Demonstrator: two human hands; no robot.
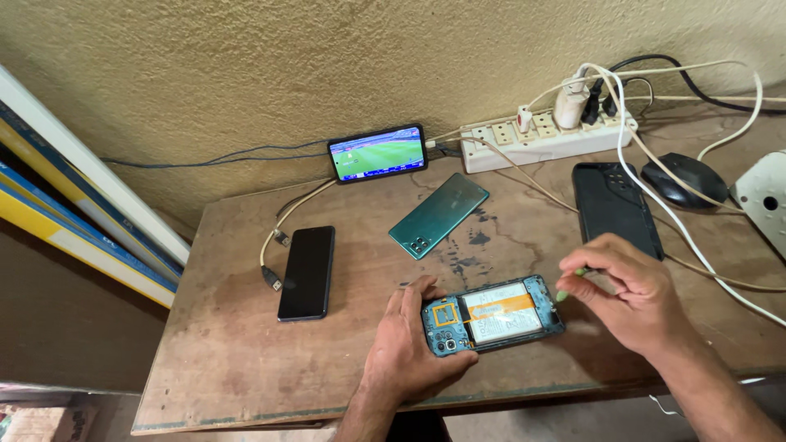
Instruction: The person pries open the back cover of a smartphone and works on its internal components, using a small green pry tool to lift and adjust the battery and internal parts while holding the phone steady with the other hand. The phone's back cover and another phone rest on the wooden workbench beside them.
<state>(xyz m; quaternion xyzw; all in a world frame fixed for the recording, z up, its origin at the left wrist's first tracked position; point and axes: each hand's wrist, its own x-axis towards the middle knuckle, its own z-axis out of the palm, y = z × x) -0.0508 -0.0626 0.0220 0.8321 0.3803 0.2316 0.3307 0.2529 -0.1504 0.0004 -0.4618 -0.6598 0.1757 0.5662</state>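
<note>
An opened phone [495, 313] lies back-side up near the table's front edge, its battery and blue frame exposed. My left hand [409, 352] grips its left end, thumb along the bottom edge. My right hand [626, 290] hovers at the phone's right end, pinching a thin green tool [566, 288] whose tip touches the phone's right edge.
On the worn wooden table [229, 352] lie a black phone [307, 272], a teal phone back [439, 214], a black back cover [614, 209], a lit phone [377, 152] leaning on the wall, a white power strip [544, 135] with cables, a black mouse [686, 178].
</note>
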